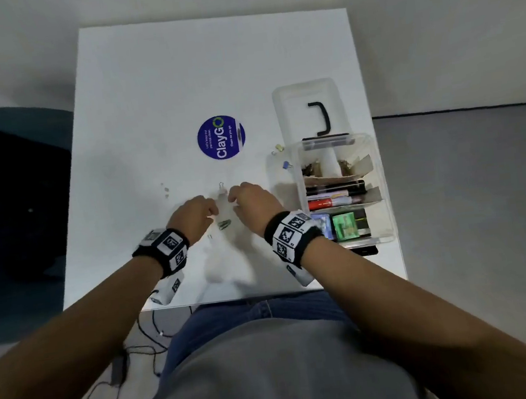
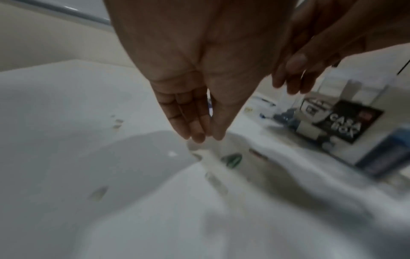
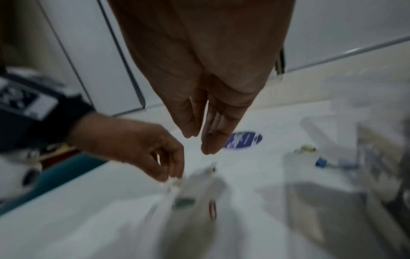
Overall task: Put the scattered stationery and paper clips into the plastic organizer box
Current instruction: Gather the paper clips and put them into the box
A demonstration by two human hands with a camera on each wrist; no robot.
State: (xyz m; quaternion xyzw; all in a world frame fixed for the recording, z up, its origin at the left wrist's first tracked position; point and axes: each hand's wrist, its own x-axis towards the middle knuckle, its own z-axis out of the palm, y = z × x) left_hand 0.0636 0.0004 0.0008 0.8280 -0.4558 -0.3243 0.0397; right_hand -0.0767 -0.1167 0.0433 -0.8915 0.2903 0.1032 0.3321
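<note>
Green clips (image 1: 224, 225) lie between both hands, just nearer; left hand (image 1: 193, 216) pinching at something unclear, right hand (image 1: 252, 200) loosely open, empty.

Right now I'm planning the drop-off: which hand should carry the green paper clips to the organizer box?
Right hand: the organizer box stands on its side, while the left hand is farther off. The green paper clips lie between both.

Two bare hands (image 1: 194, 215) (image 1: 252, 200) are seen over one white square table (image 1: 175, 78), on which one clear plastic organizer box (image 1: 381, 185) and one clear plastic lid with a black handle (image 1: 294, 110) are counted. One round purple sticker (image 1: 221, 137), one blue binder clip (image 1: 286, 164), one gold binder clip (image 1: 278, 147), one silver binder clip (image 1: 221, 186) and one bunch of green paper clips (image 1: 224, 225) are counted. The smaller pale clips (image 1: 164, 189) are too blurred to be counted.
</note>
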